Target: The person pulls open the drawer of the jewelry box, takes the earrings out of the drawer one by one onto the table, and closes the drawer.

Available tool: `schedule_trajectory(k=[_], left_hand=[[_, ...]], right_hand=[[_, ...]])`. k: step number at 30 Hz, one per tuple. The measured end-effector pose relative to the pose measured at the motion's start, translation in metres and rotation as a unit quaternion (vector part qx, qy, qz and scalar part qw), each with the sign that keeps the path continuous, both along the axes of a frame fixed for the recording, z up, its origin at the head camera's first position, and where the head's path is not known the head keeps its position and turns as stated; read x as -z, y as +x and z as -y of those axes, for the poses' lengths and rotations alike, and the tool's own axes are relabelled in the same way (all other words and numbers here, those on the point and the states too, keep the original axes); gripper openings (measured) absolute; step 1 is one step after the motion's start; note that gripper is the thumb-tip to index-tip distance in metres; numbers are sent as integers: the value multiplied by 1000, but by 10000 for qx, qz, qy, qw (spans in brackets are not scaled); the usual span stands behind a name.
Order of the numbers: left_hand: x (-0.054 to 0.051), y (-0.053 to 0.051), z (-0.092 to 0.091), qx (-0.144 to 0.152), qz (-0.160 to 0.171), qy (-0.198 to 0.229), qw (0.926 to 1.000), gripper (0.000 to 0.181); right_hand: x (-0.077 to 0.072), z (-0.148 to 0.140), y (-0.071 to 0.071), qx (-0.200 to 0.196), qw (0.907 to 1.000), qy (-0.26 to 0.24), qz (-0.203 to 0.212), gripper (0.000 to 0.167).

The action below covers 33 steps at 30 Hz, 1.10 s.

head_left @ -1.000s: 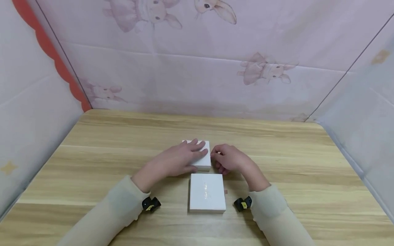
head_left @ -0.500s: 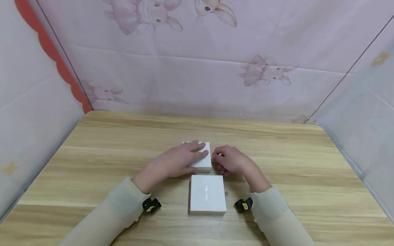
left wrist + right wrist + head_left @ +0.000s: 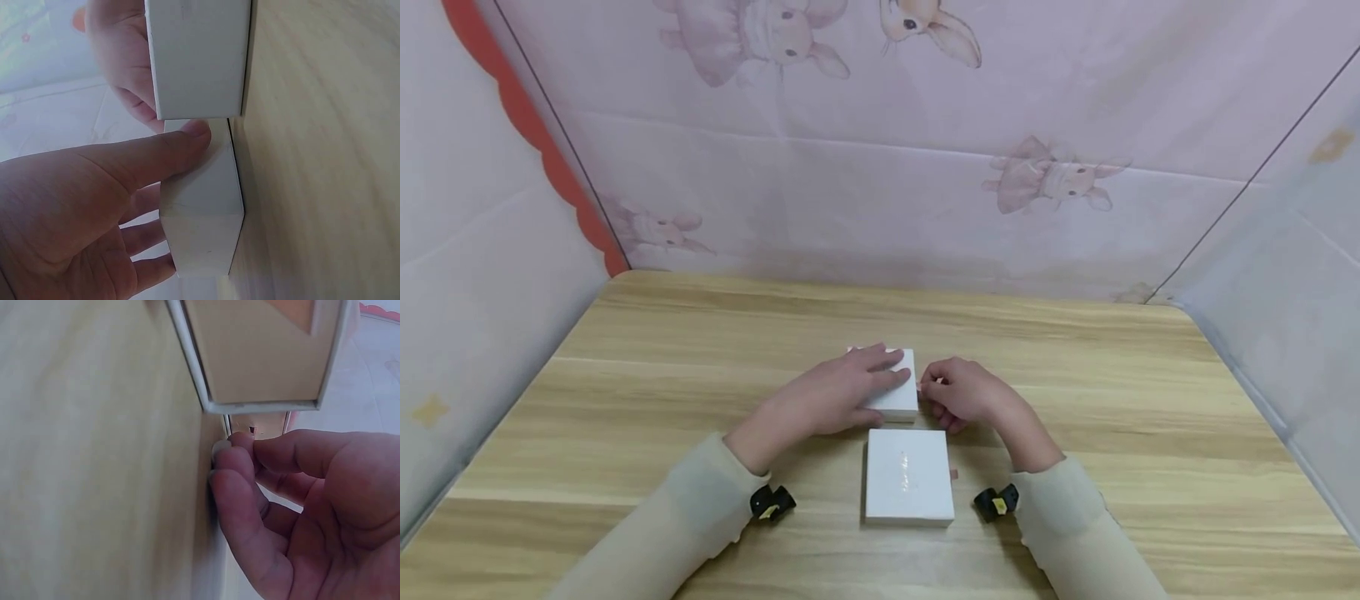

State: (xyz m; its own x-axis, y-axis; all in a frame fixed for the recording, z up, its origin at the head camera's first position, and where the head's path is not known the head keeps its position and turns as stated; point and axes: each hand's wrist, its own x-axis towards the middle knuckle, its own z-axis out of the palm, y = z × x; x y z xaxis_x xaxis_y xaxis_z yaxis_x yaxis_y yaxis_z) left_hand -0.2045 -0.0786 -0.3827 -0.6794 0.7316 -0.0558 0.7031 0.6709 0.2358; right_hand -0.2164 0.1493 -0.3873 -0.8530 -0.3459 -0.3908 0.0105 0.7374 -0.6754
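Note:
Two flat white boxes lie one behind the other on the table. My left hand [image 3: 842, 387] spreads its fingers over the top of the far white box [image 3: 893, 402], and its thumb [image 3: 178, 147] presses the near side wall. At that box's right side my right hand [image 3: 966, 390] has its thumb and index fingertips together at a small pink pull tab [image 3: 919, 386]. In the right wrist view those fingers mostly hide the tab. Gold lettering marks the near white box [image 3: 910, 479], which neither hand grips. Its own pink tab [image 3: 954, 474] sticks out on the right.
The wood-grain table [image 3: 625, 417] runs back to a pink rabbit-print cloth wall [image 3: 880, 192], with pale walls on both sides. Black wrist cameras [image 3: 772, 503] sit at both cuffs, left and right of the near box.
My right fingertips have shifted slightly right, away from the far box's edge, and the pink tab now shows between them. My left hand stays on the box.

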Motion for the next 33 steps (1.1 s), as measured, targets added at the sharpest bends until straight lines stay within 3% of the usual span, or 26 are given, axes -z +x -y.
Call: schedule_trajectory(k=[14,25,33], left_hand=[[1,3,1,50,82,113,9999,68],[0,1,0,134,-221,-78,9996,69],[-2,2,1,174,-254,-109,9995,69]], right_hand=[[3,-2,2,58,10000,40,28,19],[2,-2,1,85,10000,-22,8,19],[2,-2,1,83,9999,48,37,18]])
